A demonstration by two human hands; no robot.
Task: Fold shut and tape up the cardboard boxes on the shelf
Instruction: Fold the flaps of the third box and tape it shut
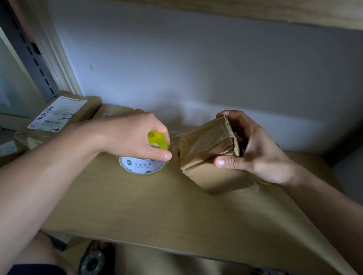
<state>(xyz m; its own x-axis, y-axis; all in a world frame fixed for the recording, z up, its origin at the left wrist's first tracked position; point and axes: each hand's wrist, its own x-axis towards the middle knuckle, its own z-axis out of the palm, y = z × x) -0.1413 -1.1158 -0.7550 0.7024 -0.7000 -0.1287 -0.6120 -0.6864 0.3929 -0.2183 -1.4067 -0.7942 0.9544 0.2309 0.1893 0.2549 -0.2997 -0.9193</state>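
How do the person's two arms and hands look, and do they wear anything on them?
Both forearms are bare up to the frame's edge: no sleeves, gloves, watch or rings are visible. The left hand and the right hand have short, unpainted nails on the thumbs. Most fingers are hidden, so rings there cannot be excluded.

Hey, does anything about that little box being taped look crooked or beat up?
Yes. The small cardboard box in the right hand sits tilted on one corner, its top creased and wrinkled under tape. A clear strip stretches to the tape roll gripped by the left hand.
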